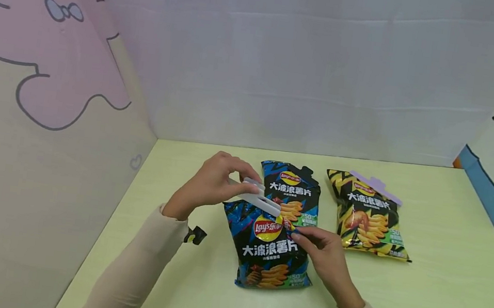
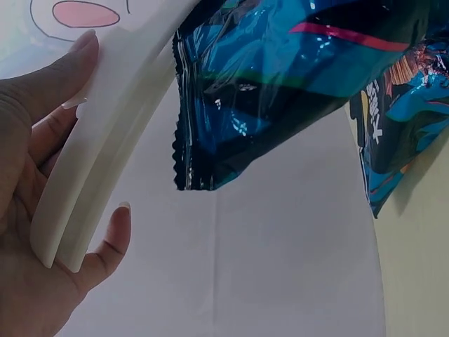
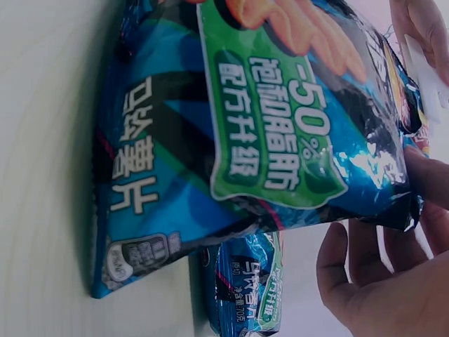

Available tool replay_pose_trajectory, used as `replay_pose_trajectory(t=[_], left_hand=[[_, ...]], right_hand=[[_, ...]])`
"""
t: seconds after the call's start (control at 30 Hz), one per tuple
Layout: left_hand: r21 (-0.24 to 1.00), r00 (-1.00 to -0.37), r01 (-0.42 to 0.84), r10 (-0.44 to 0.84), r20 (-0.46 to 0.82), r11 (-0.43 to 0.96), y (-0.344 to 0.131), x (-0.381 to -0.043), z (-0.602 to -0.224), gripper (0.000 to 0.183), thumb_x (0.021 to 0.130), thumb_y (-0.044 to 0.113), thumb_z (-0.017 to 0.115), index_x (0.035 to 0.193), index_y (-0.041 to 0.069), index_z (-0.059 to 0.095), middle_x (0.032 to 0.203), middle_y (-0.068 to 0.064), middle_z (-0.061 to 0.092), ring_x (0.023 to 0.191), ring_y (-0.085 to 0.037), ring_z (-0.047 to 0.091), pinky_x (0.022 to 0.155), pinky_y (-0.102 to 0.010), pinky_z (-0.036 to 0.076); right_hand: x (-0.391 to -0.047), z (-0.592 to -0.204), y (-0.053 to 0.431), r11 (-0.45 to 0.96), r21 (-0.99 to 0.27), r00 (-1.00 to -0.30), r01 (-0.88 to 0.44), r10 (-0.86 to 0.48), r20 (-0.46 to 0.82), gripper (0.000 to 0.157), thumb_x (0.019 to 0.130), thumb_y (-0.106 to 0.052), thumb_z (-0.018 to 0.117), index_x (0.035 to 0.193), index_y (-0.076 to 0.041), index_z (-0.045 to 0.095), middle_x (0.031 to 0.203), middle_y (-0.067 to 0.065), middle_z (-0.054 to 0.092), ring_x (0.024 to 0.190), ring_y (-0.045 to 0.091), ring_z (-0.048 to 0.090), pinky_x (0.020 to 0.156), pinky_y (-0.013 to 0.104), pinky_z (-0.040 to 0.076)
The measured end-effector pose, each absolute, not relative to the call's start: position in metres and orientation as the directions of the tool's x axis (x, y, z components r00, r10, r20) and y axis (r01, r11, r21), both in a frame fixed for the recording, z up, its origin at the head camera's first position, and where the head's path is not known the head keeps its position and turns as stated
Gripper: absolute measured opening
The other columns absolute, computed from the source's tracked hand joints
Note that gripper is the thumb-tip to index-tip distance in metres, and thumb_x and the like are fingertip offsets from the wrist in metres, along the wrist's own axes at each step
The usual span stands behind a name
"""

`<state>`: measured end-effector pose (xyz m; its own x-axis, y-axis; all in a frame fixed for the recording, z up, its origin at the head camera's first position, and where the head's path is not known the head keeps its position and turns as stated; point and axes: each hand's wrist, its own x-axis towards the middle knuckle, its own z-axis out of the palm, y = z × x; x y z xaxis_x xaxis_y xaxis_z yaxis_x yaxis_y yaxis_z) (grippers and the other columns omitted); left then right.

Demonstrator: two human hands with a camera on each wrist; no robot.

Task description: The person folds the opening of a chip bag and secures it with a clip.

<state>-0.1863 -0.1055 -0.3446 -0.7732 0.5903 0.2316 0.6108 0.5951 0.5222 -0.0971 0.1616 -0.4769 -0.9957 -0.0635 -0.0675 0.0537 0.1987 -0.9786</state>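
My left hand (image 1: 212,183) grips a white bag clip (image 1: 264,203) between thumb and fingers. In the left wrist view the long bars of the clip (image 2: 105,133) lie side by side with a narrow gap. The clip's right end overlaps the folded top of the front blue-and-black chip bag (image 1: 268,261) in the head view; whether the bag's edge is between the bars cannot be told. My right hand (image 1: 327,258) pinches that bag's top right corner, its other fingers curled loosely below in the right wrist view. The front bag is tilted, its top raised.
Behind the front bag lies another blue-and-black chip bag (image 1: 291,191) with a black clip (image 1: 305,174) at its top right corner. To the right lies a yellow-and-black chip bag (image 1: 371,222) with a purple clip (image 1: 376,185). The pale yellow table (image 1: 444,294) meets a white curtain (image 1: 321,91) behind.
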Motion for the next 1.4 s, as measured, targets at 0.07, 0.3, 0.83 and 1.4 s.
replay_pose_trajectory(t=[0.07, 0.3, 0.83, 1.4], left_hand=[[0.511, -0.762, 0.624, 0.606, 0.230, 0.591, -0.102, -0.188, -0.346, 0.015, 0.089, 0.033, 0.077, 0.098, 0.021, 0.080, 0.095, 0.006, 0.078, 0.080, -0.013, 0.059, 0.075, -0.031, 0.045], [0.500, -0.734, 0.650, 0.643, 0.218, 0.573, -0.093, -0.189, -0.351, 0.015, 0.089, 0.034, 0.077, 0.098, 0.023, 0.080, 0.092, 0.009, 0.077, 0.075, -0.006, 0.056, 0.073, -0.029, 0.044], [0.433, -0.716, 0.665, 0.683, 0.140, 0.609, -0.063, -0.185, -0.360, 0.019, 0.091, 0.040, 0.074, 0.100, 0.024, 0.079, 0.094, 0.010, 0.078, 0.077, -0.001, 0.065, 0.114, -0.049, 0.032], [0.349, -0.717, 0.672, 0.692, 0.083, 0.654, -0.041, -0.179, -0.374, 0.023, 0.092, 0.044, 0.071, 0.105, 0.026, 0.078, 0.095, 0.011, 0.078, 0.091, -0.006, 0.068, 0.123, -0.057, 0.019]], right_hand=[[-0.097, -0.477, 0.161, 0.200, -0.979, -0.996, 0.045, -0.061, -0.059, 0.023, 0.095, -0.017, 0.070, 0.114, -0.005, 0.076, 0.116, 0.015, 0.073, 0.095, 0.002, 0.064, 0.085, 0.015, 0.054], [-0.098, -0.478, 0.160, 0.288, -0.957, -0.999, 0.037, 0.001, -0.039, 0.022, 0.092, -0.020, 0.074, 0.111, -0.008, 0.078, 0.103, 0.012, 0.073, 0.081, 0.007, 0.056, 0.070, 0.015, 0.049], [-0.096, -0.479, 0.169, 0.139, -0.987, -0.994, 0.082, -0.059, -0.091, 0.031, 0.093, -0.013, 0.073, 0.121, -0.001, 0.068, 0.104, 0.019, 0.073, 0.073, 0.004, 0.067, 0.070, 0.021, 0.059], [-0.094, -0.479, 0.174, 0.034, -0.994, -0.988, 0.104, -0.110, -0.107, 0.050, 0.090, -0.007, 0.074, 0.136, 0.002, 0.054, 0.111, 0.017, 0.063, 0.078, 0.003, 0.067, 0.077, 0.016, 0.057]])
